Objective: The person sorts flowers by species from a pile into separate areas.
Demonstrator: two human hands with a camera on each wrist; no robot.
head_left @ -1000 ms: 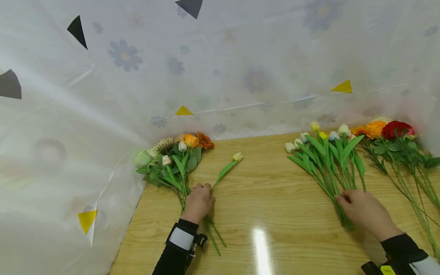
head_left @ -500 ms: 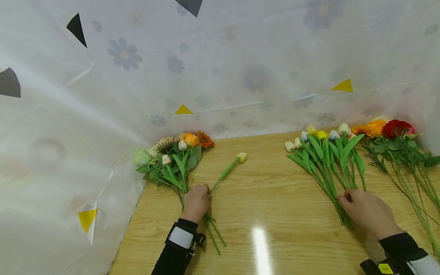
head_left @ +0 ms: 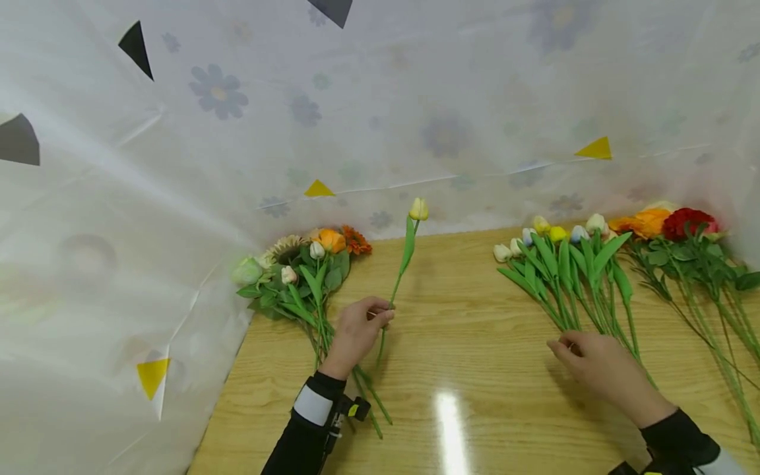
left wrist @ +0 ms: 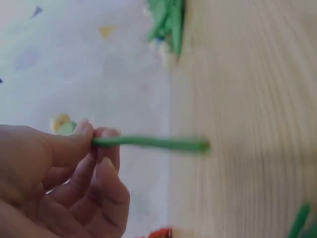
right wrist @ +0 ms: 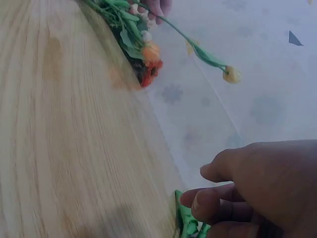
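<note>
My left hand (head_left: 357, 330) pinches a pale yellow tulip (head_left: 418, 210) by its stem between thumb and fingers. The flower stands nearly upright, its head at the height of the backdrop's foot. In the left wrist view the cut end of the tulip stem (left wrist: 153, 143) points right, past the fingertips. Below and left of this hand lies a mixed flower pile (head_left: 329, 243) with orange blooms and two pale tulips. My right hand (head_left: 611, 369) is beside the stems of a tulip bunch (head_left: 555, 264); in the right wrist view its thumb (right wrist: 215, 171) and fingers are apart, with nothing between them.
Red and orange long-stemmed flowers (head_left: 685, 224) lie at the far right of the wooden table (head_left: 457, 310). A white floral-print sheet (head_left: 439, 132) rises along the back and left edges. Crossed stems (head_left: 371, 396) extend toward the front below the left wrist.
My left hand has lifted the yellow tulip off the table and swung it upright. My right hand has come off the bunch's stems and shifted left and slightly forward.
</note>
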